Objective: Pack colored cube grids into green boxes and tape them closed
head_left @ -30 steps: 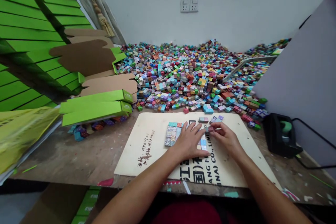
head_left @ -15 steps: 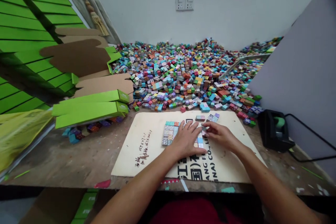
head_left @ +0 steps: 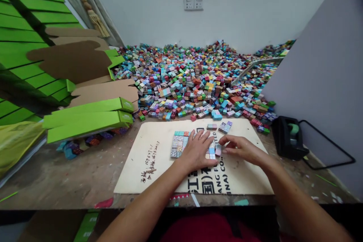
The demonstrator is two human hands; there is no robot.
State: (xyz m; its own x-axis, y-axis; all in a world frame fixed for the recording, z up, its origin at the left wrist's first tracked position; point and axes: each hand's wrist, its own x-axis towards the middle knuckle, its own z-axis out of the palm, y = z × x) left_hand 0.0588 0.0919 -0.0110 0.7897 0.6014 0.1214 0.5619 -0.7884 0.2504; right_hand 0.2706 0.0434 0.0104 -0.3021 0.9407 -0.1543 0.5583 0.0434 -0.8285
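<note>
A flat block of small patterned tiles (head_left: 177, 145) lies on a cream board (head_left: 167, 177) with black print and handwriting. My left hand (head_left: 197, 150) rests on top of the tiles with its fingers spread and hides their middle. Beside the right edge of the block, my right hand (head_left: 236, 146) has its thumb and fingers closed on a small pinkish tile piece (head_left: 218, 149). Two loose pieces lie on the board above the hands: a narrow one (head_left: 211, 126) and a larger purple and grey one (head_left: 225, 126).
A wide heap of small coloured blocks (head_left: 187, 79) lies against the wall. Green cartons (head_left: 85, 121) and an open brown box stand at the left, beside a yellow packet (head_left: 18, 151). A black tape dispenser (head_left: 287, 138) sits at the right.
The view has shifted slightly, moving the scene left. My right hand and the small piece now sit a little lower along the block's right edge. My left hand stays spread on the tiles.
</note>
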